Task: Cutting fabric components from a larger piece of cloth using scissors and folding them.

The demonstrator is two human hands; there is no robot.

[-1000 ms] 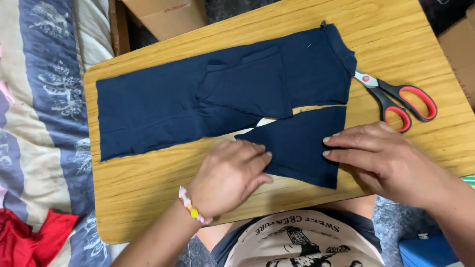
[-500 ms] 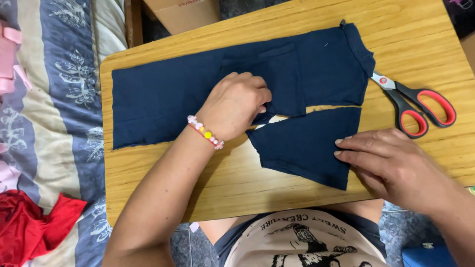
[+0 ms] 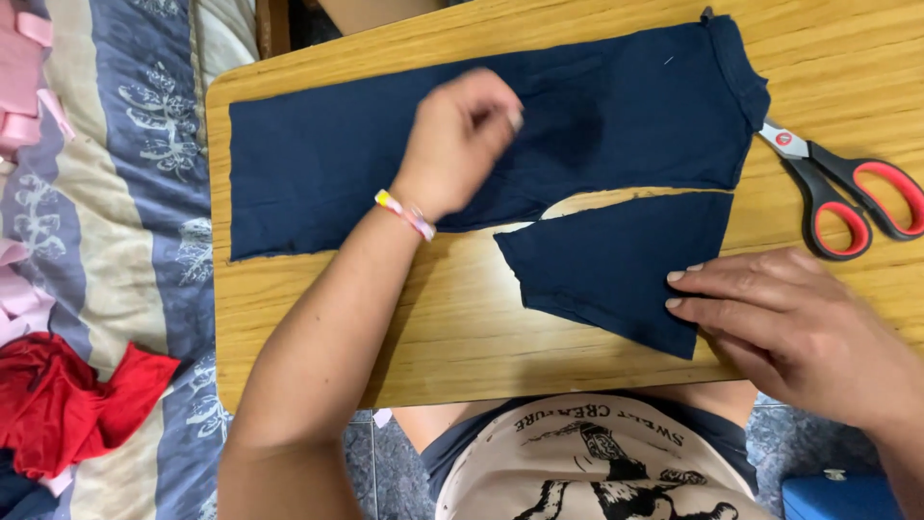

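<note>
A large navy cloth [image 3: 318, 173] lies spread across the far half of a wooden board [image 3: 452, 318]. My left hand [image 3: 462, 135], with a bead bracelet at the wrist, rests on its middle. The fingers are bunched together on the cloth and blurred. A smaller cut piece of navy cloth [image 3: 606, 260] lies nearer me, apart from the big one except near its top edge. My right hand [image 3: 789, 327] lies flat with its fingertips pressing that piece's right edge.
Red-handled scissors [image 3: 837, 193] lie shut on the board at the right, beside the big cloth's hem. Left of the board is a striped floral bedsheet [image 3: 125, 221] with red cloth [image 3: 77, 404] and pink cloth [image 3: 24, 77]. A blue box [image 3: 847, 496] sits bottom right.
My left hand left the small cut piece and moved up onto the large cloth, whose folded flap now lies flat. My right hand stayed on the small piece's edge.
</note>
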